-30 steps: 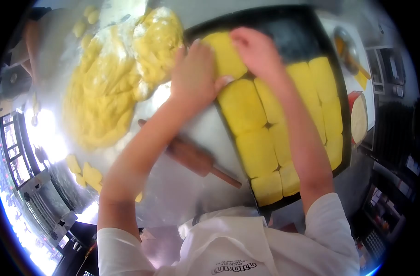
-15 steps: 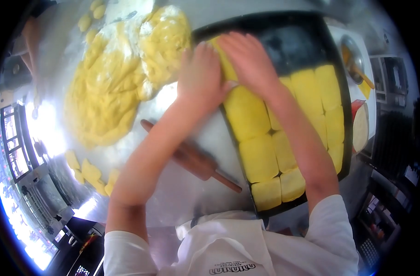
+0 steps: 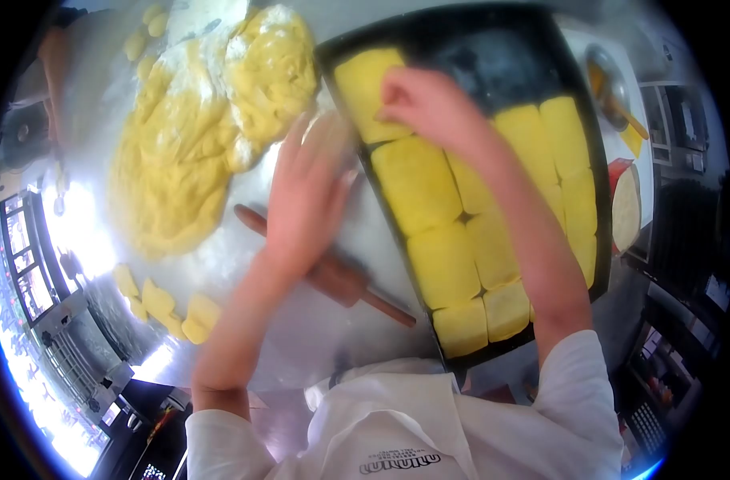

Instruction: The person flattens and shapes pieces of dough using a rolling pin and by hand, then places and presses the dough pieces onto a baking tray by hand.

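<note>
My right hand (image 3: 429, 104) is over the upper left of a black baking tray (image 3: 525, 24), fingers curled, at the edge of a flat yellow dough piece (image 3: 361, 88). Whether anything is between those fingers is hidden. My left hand (image 3: 305, 188), slightly blurred, is stretched out flat above the table, between the tray and a large floured dough mass (image 3: 173, 160). Beneath my left forearm lies a wooden rolling pin (image 3: 337, 280). Rows of flat dough squares (image 3: 417, 184) sit close together in the tray, whose upper right part shows bare black metal.
Small dough pieces (image 3: 161, 304) lie at the table's left, and several more (image 3: 153, 20) at the far end. Right of the tray stand a metal bowl (image 3: 609, 88) with a wooden-handled tool and a round pale item (image 3: 626, 208). Another person's arm (image 3: 53, 64) shows at upper left.
My left hand has moved off the tray, left and toward me. My right hand's fingers have gone from stretched out to curled, and the upper left dough piece is now more exposed.
</note>
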`<action>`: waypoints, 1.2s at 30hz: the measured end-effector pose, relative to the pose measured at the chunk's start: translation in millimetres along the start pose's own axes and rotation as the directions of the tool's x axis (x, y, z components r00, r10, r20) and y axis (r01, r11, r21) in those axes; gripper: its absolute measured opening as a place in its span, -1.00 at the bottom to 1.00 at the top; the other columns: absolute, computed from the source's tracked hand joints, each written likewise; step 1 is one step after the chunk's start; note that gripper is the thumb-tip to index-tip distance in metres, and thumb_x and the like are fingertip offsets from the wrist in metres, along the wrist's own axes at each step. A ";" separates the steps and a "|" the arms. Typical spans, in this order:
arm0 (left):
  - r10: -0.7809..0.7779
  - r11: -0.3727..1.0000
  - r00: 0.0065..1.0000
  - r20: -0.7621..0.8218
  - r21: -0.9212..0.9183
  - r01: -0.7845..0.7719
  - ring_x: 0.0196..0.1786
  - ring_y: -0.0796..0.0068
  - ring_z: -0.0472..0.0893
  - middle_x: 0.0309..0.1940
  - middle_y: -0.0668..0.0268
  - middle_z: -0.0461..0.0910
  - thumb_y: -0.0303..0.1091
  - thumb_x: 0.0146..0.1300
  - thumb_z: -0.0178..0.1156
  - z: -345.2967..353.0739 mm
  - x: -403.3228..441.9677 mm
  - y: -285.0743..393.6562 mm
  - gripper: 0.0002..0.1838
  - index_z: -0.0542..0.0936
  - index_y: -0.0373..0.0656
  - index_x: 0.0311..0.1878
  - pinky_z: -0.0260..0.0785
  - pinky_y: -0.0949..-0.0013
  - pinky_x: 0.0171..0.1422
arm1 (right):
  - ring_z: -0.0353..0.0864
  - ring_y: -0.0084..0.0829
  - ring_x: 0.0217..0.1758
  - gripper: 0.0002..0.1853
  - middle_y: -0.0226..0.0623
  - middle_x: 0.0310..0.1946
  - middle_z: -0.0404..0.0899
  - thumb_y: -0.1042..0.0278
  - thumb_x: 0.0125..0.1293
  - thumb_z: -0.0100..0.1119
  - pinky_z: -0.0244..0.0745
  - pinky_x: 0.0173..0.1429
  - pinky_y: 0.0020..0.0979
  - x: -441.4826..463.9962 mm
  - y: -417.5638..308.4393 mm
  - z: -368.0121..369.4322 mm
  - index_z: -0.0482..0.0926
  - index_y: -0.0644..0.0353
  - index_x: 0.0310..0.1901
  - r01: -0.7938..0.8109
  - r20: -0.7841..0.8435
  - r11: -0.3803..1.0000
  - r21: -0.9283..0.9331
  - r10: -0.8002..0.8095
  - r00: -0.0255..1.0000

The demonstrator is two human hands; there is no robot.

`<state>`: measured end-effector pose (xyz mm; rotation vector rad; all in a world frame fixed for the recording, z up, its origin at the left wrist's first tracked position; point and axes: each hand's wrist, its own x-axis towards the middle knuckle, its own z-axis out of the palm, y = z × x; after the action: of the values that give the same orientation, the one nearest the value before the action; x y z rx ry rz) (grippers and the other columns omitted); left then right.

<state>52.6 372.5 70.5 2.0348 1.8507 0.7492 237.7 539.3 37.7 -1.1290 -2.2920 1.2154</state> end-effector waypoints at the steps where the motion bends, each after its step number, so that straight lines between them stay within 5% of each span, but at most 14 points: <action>1: -0.019 1.000 1.000 -0.025 -0.014 0.019 0.59 -0.29 0.32 0.51 0.00 0.45 -0.54 0.33 0.34 -0.7 -4.8 4.4 -0.43 0.52 -0.25 0.42 0.23 -0.11 0.63 | 0.55 -0.11 -0.35 -0.70 -0.22 -0.44 0.57 0.30 0.23 0.48 0.47 -0.20 -0.16 2.6 -1.5 1.8 0.48 0.20 -0.29 -0.004 0.035 1.000 -0.019 0.005 0.999; 7: -0.038 0.996 0.999 -0.024 -0.076 0.036 0.60 -0.22 0.34 0.51 0.05 0.46 -0.58 0.32 0.35 15.9 -37.5 12.8 -0.45 0.56 -0.21 0.40 0.28 -0.07 0.61 | 0.63 -0.07 -0.33 -0.69 -0.10 -0.41 0.65 0.27 0.17 0.57 0.50 -0.21 -0.12 8.2 -10.1 9.5 0.56 0.20 -0.33 0.053 0.152 0.963 -0.263 -0.012 0.988; 10: -0.032 0.999 0.999 0.022 -0.030 0.032 0.58 -0.21 0.36 0.48 0.02 0.48 -0.51 0.31 0.39 15.9 -26.6 18.3 -0.44 0.56 -0.25 0.39 0.28 -0.10 0.61 | 0.64 -0.07 -0.32 -0.74 -0.13 -0.41 0.67 0.24 0.20 0.54 0.53 -0.18 -0.13 14.9 -9.7 2.7 0.64 0.18 -0.26 0.098 0.208 0.951 -0.292 -0.036 0.977; 13: -0.009 0.999 1.000 0.011 0.048 0.009 0.57 -0.21 0.35 0.47 0.01 0.47 -0.38 0.34 0.41 21.6 -10.0 18.6 -0.41 0.53 -0.32 0.40 0.24 -0.14 0.63 | 0.64 -0.02 -0.34 -0.75 -0.12 -0.39 0.68 0.19 0.24 0.50 0.57 -0.17 -0.14 27.4 -20.7 0.6 0.72 0.12 -0.16 -0.020 0.133 0.989 -0.145 0.040 0.990; 14: 0.004 0.997 1.000 0.005 0.080 -0.005 0.57 -0.21 0.35 0.46 0.01 0.47 -0.32 0.35 0.41 24.5 -5.7 19.1 -0.39 0.51 -0.35 0.41 0.21 -0.15 0.64 | 0.70 -0.16 -0.10 -0.86 -0.26 -0.29 0.70 0.31 0.29 0.40 0.55 -0.03 -0.14 25.1 -27.5 -4.4 0.69 0.14 -0.19 -0.101 0.099 0.984 -0.148 0.116 0.988; 17: 0.005 0.988 0.999 0.044 0.156 -0.012 0.60 -0.18 0.30 0.49 0.00 0.44 -0.15 0.39 0.39 35.5 -0.5 23.3 -0.33 0.49 -0.39 0.42 0.14 -0.18 0.68 | 0.66 -0.25 0.12 -0.84 -0.40 -0.05 0.73 0.35 0.32 0.34 0.52 0.14 -0.20 31.7 7.2 17.3 0.68 0.14 -0.10 0.408 -0.007 0.735 -0.541 -0.490 0.872; 20: -0.031 0.981 0.996 0.084 0.195 0.014 0.64 -0.17 0.24 0.52 0.01 0.39 -0.09 0.42 0.34 38.6 -1.1 25.7 -0.31 0.48 -0.39 0.44 0.08 -0.21 0.70 | 0.55 -0.27 0.36 -0.70 -0.45 0.22 0.66 0.35 0.34 0.30 0.42 0.38 -0.16 28.9 0.0 18.7 0.67 0.12 0.10 0.389 0.086 0.697 -0.602 -0.428 0.900; 26: -0.065 0.988 0.996 0.065 0.146 0.055 0.66 -0.17 0.21 0.55 0.03 0.36 -0.14 0.43 0.33 43.3 -6.2 26.4 -0.34 0.48 -0.40 0.44 0.07 -0.23 0.71 | 0.37 -0.18 0.58 -0.53 -0.42 0.42 0.54 0.30 0.40 0.28 0.14 0.63 0.10 19.7 13.9 43.0 0.59 0.08 0.33 0.337 -0.026 0.632 -0.698 -0.493 0.870; 36: -0.058 0.983 0.997 0.045 0.180 0.049 0.65 -0.13 0.22 0.55 0.00 0.35 -0.13 0.39 0.32 50.0 -9.5 25.6 -0.33 0.49 -0.40 0.43 0.09 -0.20 0.70 | 0.31 -0.08 0.62 -0.46 -0.39 0.48 0.50 0.28 0.45 0.21 0.02 0.68 0.16 30.0 9.6 45.5 0.52 0.08 0.45 0.330 -0.001 0.659 -0.676 -0.449 0.894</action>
<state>101.2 366.2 41.5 2.0793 1.9997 0.5302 196.7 540.1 0.6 -0.7887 -2.7048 0.1032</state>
